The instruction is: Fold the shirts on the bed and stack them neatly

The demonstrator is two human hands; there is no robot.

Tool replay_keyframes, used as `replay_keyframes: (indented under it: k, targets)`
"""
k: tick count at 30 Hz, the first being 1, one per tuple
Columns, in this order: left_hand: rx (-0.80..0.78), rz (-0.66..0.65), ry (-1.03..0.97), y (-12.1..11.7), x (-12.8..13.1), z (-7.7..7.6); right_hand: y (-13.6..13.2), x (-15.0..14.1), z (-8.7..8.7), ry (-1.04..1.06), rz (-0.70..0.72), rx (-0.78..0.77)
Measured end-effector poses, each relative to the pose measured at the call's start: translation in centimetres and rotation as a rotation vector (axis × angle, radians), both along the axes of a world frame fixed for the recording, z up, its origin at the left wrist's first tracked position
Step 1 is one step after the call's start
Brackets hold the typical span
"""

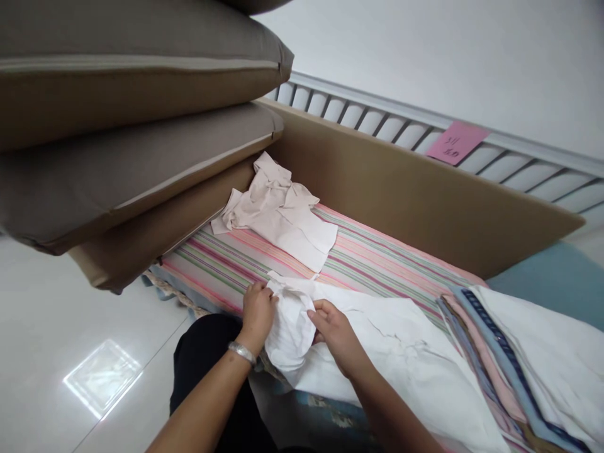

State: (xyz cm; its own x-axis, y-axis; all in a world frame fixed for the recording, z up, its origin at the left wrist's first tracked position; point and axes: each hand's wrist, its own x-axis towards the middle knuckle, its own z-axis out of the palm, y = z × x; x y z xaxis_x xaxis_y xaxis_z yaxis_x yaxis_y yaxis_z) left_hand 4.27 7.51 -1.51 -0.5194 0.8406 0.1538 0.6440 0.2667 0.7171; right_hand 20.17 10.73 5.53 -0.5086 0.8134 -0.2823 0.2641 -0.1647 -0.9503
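Observation:
A white garment is spread over the striped cloth, its near end lifted into an open, rounded fold. My left hand is closed on the left edge of that opening; a silver bangle circles the wrist. Across the gap, my right hand pinches the opposite edge between thumb and fingers. Whether the opening is a waistband, collar or sleeve, I cannot tell. Beyond the hands lies a crumpled pale pink shirt, touched by neither hand.
Folded clothes in several colours lie at the right on the striped cloth. Thick brown cushions are stacked at the left. Behind stand a brown board and a slatted rail with a pink note. Tiled floor shows at lower left.

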Motion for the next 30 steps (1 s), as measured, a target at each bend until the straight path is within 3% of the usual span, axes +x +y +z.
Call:
replay_keyframes:
  k: [6,12,18,22,25,30]
  targets:
    - [-0.127,0.051,-0.105,1.2,0.1,-0.4,-0.2,-0.1,0.4,-0.027,0.007,0.025]
    - [-0.143,0.058,-0.195,-0.5,-0.7,0.5,-0.3,0.1,1.0,-0.023,0.006,0.027]
    - [-0.270,0.068,-0.123,-2.0,-1.2,-0.2,-0.3,-0.5,0.5,-0.065,0.017,0.021]
    - [-0.201,0.054,-0.036,-2.7,-0.5,0.4,-0.2,-0.4,0.4,-0.077,0.005,0.012]
    - [-0.053,-0.059,-0.018,-4.3,0.5,1.3,-0.1,0.2,0.9,-0.040,-0.003,-0.002]
    - [0.117,-0.337,-0.247,-7.3,2.5,1.5,0.2,1.4,2.1,-0.010,0.024,-0.046]
